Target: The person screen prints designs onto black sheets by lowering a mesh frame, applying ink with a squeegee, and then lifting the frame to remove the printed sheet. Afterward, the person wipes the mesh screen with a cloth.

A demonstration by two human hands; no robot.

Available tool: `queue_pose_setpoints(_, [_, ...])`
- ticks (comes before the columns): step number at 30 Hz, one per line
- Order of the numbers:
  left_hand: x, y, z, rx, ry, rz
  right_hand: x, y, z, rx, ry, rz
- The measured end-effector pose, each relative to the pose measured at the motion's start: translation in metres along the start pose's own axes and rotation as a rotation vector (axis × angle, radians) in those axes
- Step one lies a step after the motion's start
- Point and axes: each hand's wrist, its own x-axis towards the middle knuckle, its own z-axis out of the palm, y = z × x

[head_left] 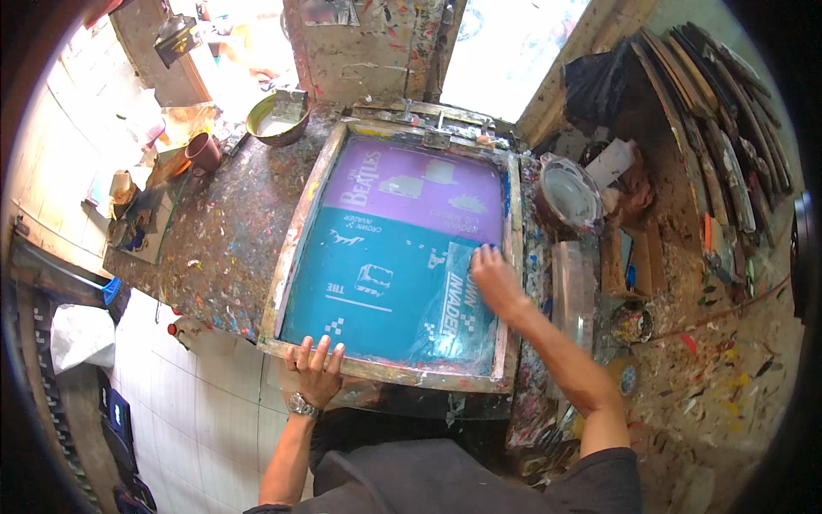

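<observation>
Clear film lies over the right part of the screen-printing frame's teal mesh. Right hand: fingers bunched at film's upper right edge; pinching or pressing, cannot tell. Left hand: fingers apart on near rail. Judgement: hold film taut, smooth wrinkles outward. Right rail limits sweep; open room leftward.

Can make out, inside the wooden frame, large pale capitals on the purple panel, by the frame's left rail; small pale lettering on the teal panel; bold white capitals near the frame's right rail (on or under a clear sheet, hard to tell).
</observation>
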Motion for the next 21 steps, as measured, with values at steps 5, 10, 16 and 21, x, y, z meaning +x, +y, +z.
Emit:
queue_pose_setpoints(5, [-0.006,-0.002,0.005,-0.006,0.047,-0.009,-0.016,-0.058,0.015,-0.243,0.089,-0.427])
queue_pose_setpoints(10, [0.004,0.001,-0.008,-0.015,-0.047,0.004,0.009,-0.011,0.011,-0.158,0.050,0.037])
queue_pose_setpoints(16, [0.010,0.001,-0.015,0.067,-0.127,0.120,0.005,-0.001,0.049,0.219,0.114,-0.142])
queue_pose_setpoints(21, [0.014,0.000,-0.019,-0.033,-0.241,0.006,0.017,-0.014,0.056,0.159,0.162,-0.233])
